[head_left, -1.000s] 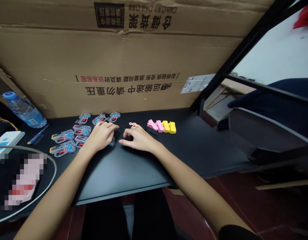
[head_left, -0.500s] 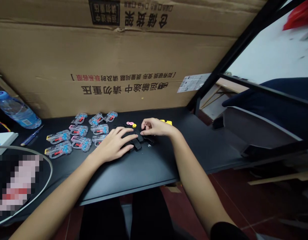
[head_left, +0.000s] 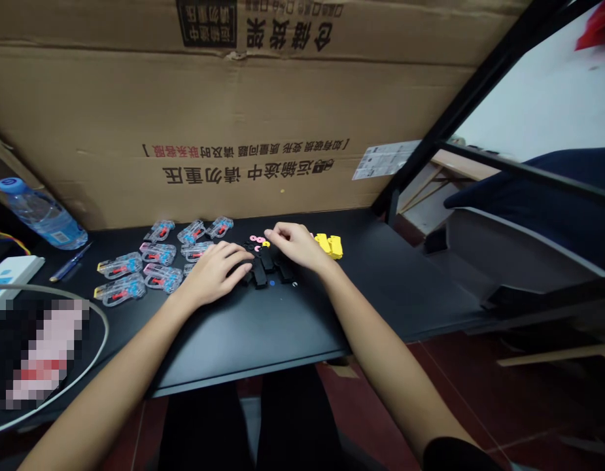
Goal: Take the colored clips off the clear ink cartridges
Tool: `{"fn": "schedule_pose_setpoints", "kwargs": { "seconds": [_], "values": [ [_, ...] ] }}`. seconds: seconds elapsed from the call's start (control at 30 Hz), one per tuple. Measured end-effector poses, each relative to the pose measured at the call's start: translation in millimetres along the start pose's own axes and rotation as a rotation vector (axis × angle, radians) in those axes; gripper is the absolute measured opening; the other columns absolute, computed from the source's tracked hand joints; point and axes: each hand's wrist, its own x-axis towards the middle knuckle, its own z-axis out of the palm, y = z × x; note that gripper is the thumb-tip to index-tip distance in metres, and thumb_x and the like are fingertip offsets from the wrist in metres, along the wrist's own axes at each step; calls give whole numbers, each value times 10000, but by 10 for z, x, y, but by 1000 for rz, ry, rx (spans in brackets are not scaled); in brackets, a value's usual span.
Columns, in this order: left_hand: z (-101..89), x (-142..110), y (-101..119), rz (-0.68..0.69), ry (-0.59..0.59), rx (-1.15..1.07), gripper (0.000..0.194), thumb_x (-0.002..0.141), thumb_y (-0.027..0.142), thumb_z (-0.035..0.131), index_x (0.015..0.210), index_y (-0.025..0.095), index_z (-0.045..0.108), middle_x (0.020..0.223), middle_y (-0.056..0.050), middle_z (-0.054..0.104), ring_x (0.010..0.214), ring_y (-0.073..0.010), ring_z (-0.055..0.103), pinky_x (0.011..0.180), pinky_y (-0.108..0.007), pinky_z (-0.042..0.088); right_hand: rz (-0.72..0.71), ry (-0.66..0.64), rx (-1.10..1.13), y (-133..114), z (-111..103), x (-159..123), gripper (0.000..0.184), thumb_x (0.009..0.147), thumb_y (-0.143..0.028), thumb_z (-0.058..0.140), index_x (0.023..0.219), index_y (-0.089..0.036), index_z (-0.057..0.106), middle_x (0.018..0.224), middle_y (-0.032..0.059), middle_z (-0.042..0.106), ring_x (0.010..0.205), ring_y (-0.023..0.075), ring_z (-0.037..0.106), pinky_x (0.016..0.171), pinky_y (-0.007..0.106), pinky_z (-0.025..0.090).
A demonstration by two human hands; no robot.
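My left hand (head_left: 216, 269) rests over the left side of a small pile of black plastic pieces (head_left: 259, 272), its fingers stretched and apart. My right hand (head_left: 296, 244) is above the pile's right side with curled fingers; its fingertips are partly hidden, and I cannot make out what they hold. Pink rings (head_left: 259, 240) and a yellow ring (head_left: 266, 244) lie just behind the black pieces, between the hands. Yellow plastic pieces (head_left: 330, 245) sit to the right of my right hand. A small blue disc (head_left: 272, 283) lies in front of the pile.
Several clear toy guns (head_left: 163, 277) with blue and red insides lie left of my left hand. Farther left are a pen (head_left: 70, 263), a water bottle (head_left: 46, 216) and a white box (head_left: 12, 278). A cardboard sheet (head_left: 253, 104) stands behind the black table (head_left: 282, 327).
My left hand has drawn back slightly left, uncovering more black pieces. The right hand has shifted a little left and back, and more of the yellow pieces show. The blue disc has come into view.
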Motion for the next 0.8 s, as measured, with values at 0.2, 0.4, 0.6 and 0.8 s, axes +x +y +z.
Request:
{"fn": "schedule_pose_setpoints", "kwargs": {
  "seconds": [0.2, 0.4, 0.6, 0.8],
  "values": [
    [324, -8, 120, -140, -17, 112, 890, 1000, 749, 548, 1642, 144, 437, 1650, -203, 520, 1510, -380, 508, 1285, -576, 375, -111, -34, 79, -122, 340, -66, 485, 1059, -523, 505, 685, -214, 504, 618, -42, 479, 624, 139, 416, 612, 297, 292],
    [479, -19, 59, -127, -73, 221, 793, 1085, 651, 428, 1623, 69, 455, 1622, -228, 553, 1536, -376, 495, 1360, -572, 240, -120, -71, 159, -105, 475, -67, 496, 1065, -538, 484, 690, -214, 510, 620, -41, 481, 604, 136, 417, 613, 300, 313],
    [83, 6, -76, -101, 75, 182, 594, 1115, 567, 438, 1560, 186, 534, 1557, -127, 634, 1456, -302, 556, 1294, -518, 327, -143, 136, 155, -52, 397, -24, 516, 1054, -559, 493, 662, -227, 448, 617, -36, 446, 620, 143, 416, 615, 304, 312],
    [-314, -115, -420, -355, 174, 327, 414, 1116, 297, 332, 856, 207, 641, 917, -121, 742, 957, -285, 676, 886, -427, 483, -117, 246, 19, 122, 136, 70, 364, 1007, -469, 517, 749, -222, 587, 672, -8, 572, 665, 175, 522, 678, 320, 383]
  ]
}}
